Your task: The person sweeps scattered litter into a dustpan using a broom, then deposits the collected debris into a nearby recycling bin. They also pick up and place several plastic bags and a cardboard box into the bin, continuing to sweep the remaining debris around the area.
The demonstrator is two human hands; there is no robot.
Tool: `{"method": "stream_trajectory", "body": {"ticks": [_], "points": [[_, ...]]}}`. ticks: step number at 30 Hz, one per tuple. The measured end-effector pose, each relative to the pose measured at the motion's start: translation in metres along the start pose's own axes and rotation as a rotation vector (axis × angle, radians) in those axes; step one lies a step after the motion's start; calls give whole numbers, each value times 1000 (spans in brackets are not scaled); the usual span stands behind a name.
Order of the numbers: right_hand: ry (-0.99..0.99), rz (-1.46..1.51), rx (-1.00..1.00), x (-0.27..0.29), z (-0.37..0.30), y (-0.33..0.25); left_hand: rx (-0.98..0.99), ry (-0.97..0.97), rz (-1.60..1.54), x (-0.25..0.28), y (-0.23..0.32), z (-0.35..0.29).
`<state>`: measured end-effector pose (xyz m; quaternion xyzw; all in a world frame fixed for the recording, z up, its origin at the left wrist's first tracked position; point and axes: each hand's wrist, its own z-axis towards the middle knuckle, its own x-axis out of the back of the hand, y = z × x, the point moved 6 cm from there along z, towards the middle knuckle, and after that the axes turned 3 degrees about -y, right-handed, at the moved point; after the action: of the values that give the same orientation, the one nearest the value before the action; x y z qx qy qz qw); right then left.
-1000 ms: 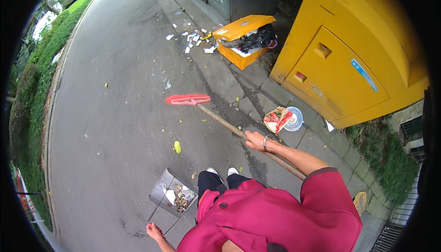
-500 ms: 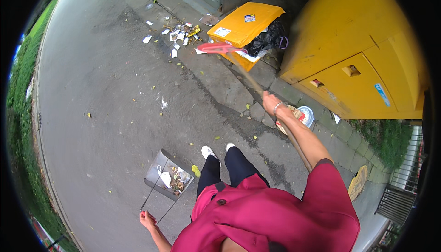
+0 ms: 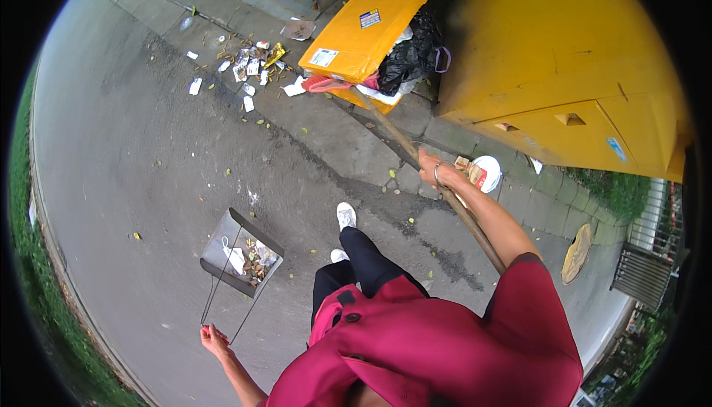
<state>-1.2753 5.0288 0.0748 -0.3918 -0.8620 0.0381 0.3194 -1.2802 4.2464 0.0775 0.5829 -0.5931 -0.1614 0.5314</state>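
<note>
Right hand (image 3: 434, 172) is gripping the broom (image 3: 415, 156), its red head reaching toward litter (image 3: 248, 66) by the kerb edge. Left hand (image 3: 213, 336) is closed on the dustpan (image 3: 241, 255) handle, pan resting on the road (image 3: 133, 147) alongside for collecting.

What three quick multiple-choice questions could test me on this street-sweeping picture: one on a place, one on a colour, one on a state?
1. Where is the broom head?
A. inside the dustpan
B. against the tipped yellow bin
C. on the grass

2. What colour is the person's top?
A. crimson
B. blue
C. white

3. What state is the dustpan in?
A. empty
B. upside down
C. holding litter

Answers:
1. B, the red head lies by the bin's lower edge.
2. A, the top is deep pinkish red.
3. C, paper and scraps lie inside it, its handle in the left hand.
</note>
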Motion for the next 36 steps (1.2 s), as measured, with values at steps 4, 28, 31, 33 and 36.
{"method": "stream_trajectory", "body": {"ticks": [4,28,31,33,36], "points": [[39,82,114,3,-2,-8,18,-111,46,-37,41,74],[-273,1794,-214,-69,-35,170,-298,-182,1158,-313,88,284],[39,1739,-132,34,-6,223,-601,-258,1152,-429,199,215],[354,1779,-39,83,3,271,-970,-478,893,-546,261,144],[724,1765,-197,91,12,357,-1128,-712,766,-717,324,17]]}}
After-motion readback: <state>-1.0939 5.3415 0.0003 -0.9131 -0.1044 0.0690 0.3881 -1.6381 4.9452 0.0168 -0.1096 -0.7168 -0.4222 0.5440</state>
